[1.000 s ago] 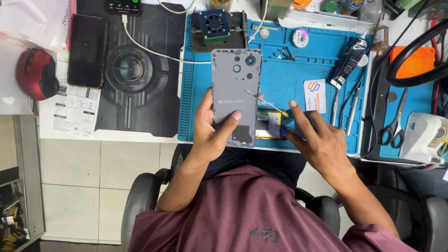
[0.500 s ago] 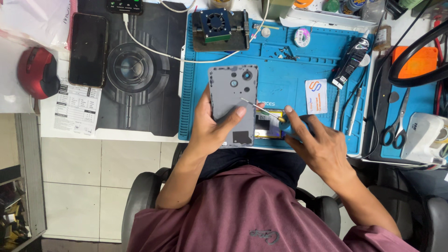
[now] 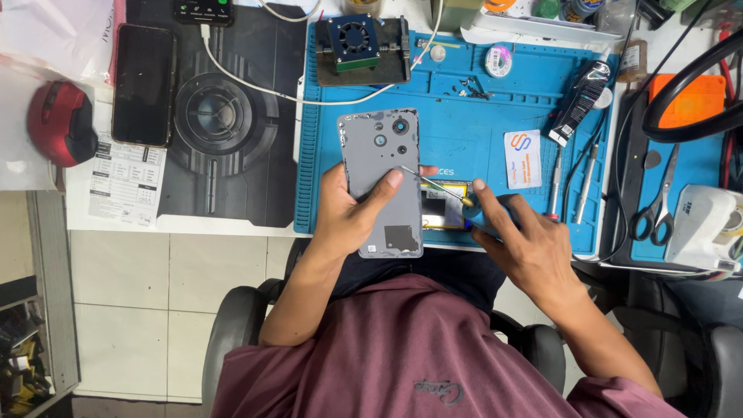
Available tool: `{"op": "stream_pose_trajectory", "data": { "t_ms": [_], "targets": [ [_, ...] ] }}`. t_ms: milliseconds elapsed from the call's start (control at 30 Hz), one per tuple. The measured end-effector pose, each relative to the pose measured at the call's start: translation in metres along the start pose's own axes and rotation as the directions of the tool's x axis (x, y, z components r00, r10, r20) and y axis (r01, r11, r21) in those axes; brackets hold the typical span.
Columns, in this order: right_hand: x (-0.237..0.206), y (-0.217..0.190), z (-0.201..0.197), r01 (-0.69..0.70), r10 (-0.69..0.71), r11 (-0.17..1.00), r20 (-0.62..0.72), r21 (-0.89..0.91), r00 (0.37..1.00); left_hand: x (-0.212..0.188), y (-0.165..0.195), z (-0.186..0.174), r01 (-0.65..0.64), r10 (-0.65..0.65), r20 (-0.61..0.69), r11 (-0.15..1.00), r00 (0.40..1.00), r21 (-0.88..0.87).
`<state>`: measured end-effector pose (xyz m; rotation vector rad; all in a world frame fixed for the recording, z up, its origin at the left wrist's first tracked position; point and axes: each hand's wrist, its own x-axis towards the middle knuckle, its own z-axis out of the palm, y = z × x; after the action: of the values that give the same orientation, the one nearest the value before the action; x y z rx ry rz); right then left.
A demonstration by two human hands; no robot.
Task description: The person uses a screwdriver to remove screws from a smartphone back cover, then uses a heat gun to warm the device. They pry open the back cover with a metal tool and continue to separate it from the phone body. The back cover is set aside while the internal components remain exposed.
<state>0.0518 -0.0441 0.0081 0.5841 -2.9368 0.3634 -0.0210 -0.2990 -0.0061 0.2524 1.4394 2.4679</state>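
Grey phone back cover (image 3: 381, 182) sits gripped in the left hand (image 3: 348, 217), thumb laid across its face, fingers wrapped behind its edge, above the near edge of a blue work mat (image 3: 464, 116). Just to its right, the right hand (image 3: 526, 240) is closed around a screwdriver (image 3: 441, 187) whose thin tip reaches the cover's right edge; the two hands are apart, joined only through tool and cover. An opened phone (image 3: 445, 205) lies on the mat between them, partly hidden. A white desk (image 3: 193, 224) carries the mat and a black pad (image 3: 224, 131), above a tiled floor (image 3: 131, 310); the person sits in a black armchair (image 3: 240, 325). Counted: one dark phone (image 3: 143, 85) on the pad, one red round object (image 3: 58, 124) at far left, one scissors (image 3: 654, 209), one black tube (image 3: 580, 101), one small fan block (image 3: 356, 39).
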Motion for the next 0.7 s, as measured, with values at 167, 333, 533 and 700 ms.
{"op": "stream_pose_trajectory", "data": {
  "t_ms": [167,333,533,700],
  "targets": [
    [0.000,0.001,-0.002,-0.014,0.014,1.000,-0.004,-0.012,1.000,-0.003,-0.006,-0.001,-0.023,0.024,-0.012,0.997,1.000,0.068],
    [0.001,0.001,-0.002,-0.016,0.016,1.000,-0.002,-0.006,1.000,-0.007,-0.016,-0.004,-0.040,0.057,-0.073,0.977,0.996,0.212],
    [0.003,0.001,-0.003,-0.019,0.019,1.000,-0.004,-0.006,1.000,-0.007,-0.011,-0.004,-0.012,0.021,-0.046,0.982,0.999,0.186],
    [0.001,-0.004,-0.002,-0.033,0.034,0.999,0.008,-0.021,0.999,-0.003,-0.002,0.001,0.005,-0.005,0.006,0.998,1.000,0.062]
  ]
}}
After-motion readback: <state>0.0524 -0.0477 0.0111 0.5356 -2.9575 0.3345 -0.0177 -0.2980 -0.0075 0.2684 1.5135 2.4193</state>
